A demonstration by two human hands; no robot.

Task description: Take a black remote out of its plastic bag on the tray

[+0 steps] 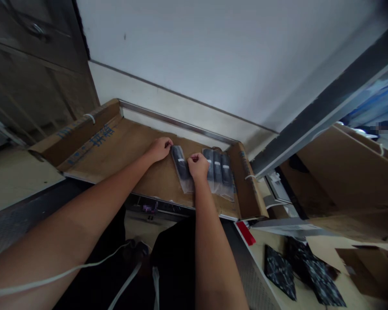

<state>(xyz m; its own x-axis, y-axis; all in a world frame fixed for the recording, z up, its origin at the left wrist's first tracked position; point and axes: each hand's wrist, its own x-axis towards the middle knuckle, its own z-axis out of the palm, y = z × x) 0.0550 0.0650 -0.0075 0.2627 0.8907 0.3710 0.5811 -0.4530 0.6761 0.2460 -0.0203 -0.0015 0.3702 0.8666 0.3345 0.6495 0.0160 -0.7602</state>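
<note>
Head view: looking down over both bare forearms onto a flattened cardboard sheet point(142, 150) that is lining a shelf against a pale wall.
Left hand point(160, 148): fingers are curling together and pinching the far end of a clear plastic sleeve point(182, 168) holding a dark cylinder.
Right hand point(198, 165): fingers are folding down and pressing on the same sleeve's right edge, partly covering it; how tightly they are closing cannot be told.
Sleeve position: it is lying slightly slanted, right of the cardboard's middle, its near end pointing toward the front edge.
Neighbouring packs: three more sleeved dark cylinders point(218, 172) are lying side by side just right of the held one, close to the sheet's upturned right flap point(248, 181).
Open room: the cardboard's left half is showing bare brown board with blue print point(98, 137), running to a raised left flap.
Edges: a metal strip point(177, 122) is bordering the back edge; the front edge is ending above a dark gap.
Materials: the cardboard is looking matte and creased, the sleeves glossy and wrinkled, the cylinders smooth with pale bands.
Lower right: dark patterned flat pieces point(305, 267) are lying on a tan surface, well apart from the hands.
Cable: a white cord point(67, 271) is crossing the lap below the left arm.
</note>
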